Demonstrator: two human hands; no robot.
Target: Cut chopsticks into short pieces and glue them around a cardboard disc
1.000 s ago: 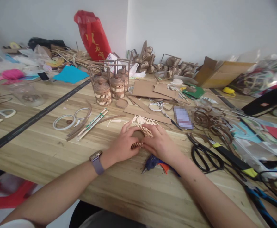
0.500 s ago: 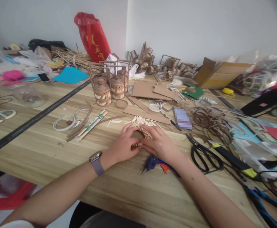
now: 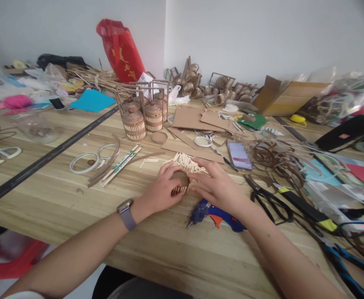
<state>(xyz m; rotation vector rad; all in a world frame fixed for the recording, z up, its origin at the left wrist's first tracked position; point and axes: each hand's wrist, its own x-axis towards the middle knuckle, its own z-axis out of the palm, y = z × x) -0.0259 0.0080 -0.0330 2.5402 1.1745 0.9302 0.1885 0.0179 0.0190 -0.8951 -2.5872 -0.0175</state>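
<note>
Left hand: grasping the round slatted piece.
Right hand: close beside; its grip I cannot tell.
Glue gun: on the table.

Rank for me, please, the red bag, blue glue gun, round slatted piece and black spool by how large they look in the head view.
1. Red bag
2. Blue glue gun
3. Round slatted piece, partly hidden by the left hand, so ranked only by what shows
4. Black spool
</note>
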